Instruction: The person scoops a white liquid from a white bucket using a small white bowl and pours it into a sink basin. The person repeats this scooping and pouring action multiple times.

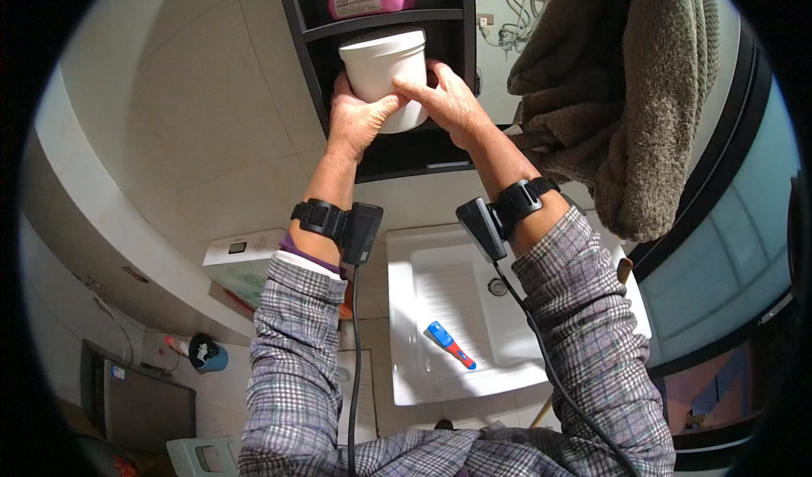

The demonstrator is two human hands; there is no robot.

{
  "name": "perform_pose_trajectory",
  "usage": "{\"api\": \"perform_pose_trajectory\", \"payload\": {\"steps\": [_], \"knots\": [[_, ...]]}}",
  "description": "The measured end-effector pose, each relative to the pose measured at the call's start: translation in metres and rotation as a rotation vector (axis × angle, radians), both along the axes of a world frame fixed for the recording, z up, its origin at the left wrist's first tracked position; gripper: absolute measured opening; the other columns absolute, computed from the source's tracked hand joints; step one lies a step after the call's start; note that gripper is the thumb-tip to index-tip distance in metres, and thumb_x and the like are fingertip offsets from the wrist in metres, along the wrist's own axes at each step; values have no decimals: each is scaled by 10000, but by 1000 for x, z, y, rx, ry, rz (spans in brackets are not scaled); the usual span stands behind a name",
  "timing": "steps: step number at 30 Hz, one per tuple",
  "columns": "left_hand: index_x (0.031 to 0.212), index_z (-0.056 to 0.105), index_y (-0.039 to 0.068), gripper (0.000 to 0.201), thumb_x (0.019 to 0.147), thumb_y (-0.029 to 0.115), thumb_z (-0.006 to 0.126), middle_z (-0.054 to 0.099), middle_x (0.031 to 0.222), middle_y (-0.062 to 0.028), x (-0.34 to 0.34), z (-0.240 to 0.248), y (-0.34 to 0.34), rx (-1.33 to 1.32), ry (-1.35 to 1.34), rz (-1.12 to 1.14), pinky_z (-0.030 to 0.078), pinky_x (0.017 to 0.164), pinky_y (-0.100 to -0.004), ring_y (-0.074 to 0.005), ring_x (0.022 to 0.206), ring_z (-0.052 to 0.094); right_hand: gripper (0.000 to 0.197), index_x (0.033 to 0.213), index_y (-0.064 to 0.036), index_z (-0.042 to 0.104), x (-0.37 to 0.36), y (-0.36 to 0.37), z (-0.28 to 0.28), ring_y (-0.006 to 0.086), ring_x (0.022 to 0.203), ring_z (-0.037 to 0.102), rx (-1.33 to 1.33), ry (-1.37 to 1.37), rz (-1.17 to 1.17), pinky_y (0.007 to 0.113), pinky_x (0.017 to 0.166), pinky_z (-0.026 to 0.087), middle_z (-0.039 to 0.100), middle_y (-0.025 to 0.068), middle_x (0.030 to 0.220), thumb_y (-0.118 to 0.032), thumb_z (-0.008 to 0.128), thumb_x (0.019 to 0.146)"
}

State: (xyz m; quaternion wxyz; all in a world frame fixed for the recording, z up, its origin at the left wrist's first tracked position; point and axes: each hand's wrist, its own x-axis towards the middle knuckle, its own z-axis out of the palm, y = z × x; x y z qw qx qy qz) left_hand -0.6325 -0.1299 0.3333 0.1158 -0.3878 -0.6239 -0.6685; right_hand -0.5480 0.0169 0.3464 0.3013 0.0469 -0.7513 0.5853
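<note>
Between both hands I hold a white lidded tub [385, 71], slightly tilted, in front of a dark shelf unit [385, 24]. My left hand [359, 117] wraps the tub's lower left side, its thumb across the front. Around the lower right side curls my right hand [444, 101], with its thumb on the front as well. The fingers behind the tub are mostly hidden. On the shelf above lies a pink bottle [372, 1] on its side. Whether the tub touches the shelf below it, I cannot tell.
Below my arms is a white sink [406, 375] with a blue and red handled tool [451, 345] in it. A grey-brown fluffy cloth [643, 105] hangs close by on the right. Cables run from both wrist straps. At lower left are a blue cup [211, 359] and a pale stool [199, 457].
</note>
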Motion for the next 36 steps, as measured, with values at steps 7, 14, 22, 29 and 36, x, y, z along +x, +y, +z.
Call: {"api": "perform_pose_trajectory", "payload": {"steps": [7, 14, 22, 29, 36], "knots": [[1352, 334, -21, 1032, 579, 290, 943, 563, 1247, -177, 9, -4, -1, 28, 27, 29, 530, 948, -367, -277, 1127, 596, 848, 1362, 62, 410, 8, -1, -7, 275, 1126, 587, -43, 69, 63, 387, 938, 494, 576, 226, 1224, -424, 773, 769], [1355, 350, 111, 1015, 571, 362, 943, 564, 1246, -112, 56, -12, -19, 77, 108, -153, 540, 962, -363, -266, 1167, 573, 816, 1324, 35, 432, 57, -16, -19, 273, 1107, 596, 54, 190, 57, 398, 915, 515, 572, 211, 1193, -458, 760, 762], [1380, 285, 115, 1121, 534, 446, 942, 490, 1313, -141, 131, -85, -57, -250, 254, 19, 494, 1023, -414, -297, 1210, 531, 1290, 1547, -140, 84, 156, -36, -63, 412, 1277, 467, 167, 144, 54, 526, 980, 502, 298, 241, 1459, -507, 884, 604], [1418, 249, 108, 1139, 551, 345, 948, 458, 1351, -149, 199, -167, -56, -306, -79, -283, 491, 1032, -409, -295, 1252, 501, 974, 1414, -180, 461, 228, -32, -113, 401, 1336, 406, 602, 123, -72, 486, 1045, 438, 340, 231, 1470, -466, 885, 585], [1424, 241, 120, 1113, 574, 316, 932, 468, 1353, -144, 249, -199, -38, -307, -89, -438, 493, 1026, -410, -290, 1244, 516, 666, 1195, -158, 686, 289, -32, -139, 401, 1238, 526, 557, 58, -193, 472, 984, 482, 512, 250, 1355, -481, 859, 639]]}}
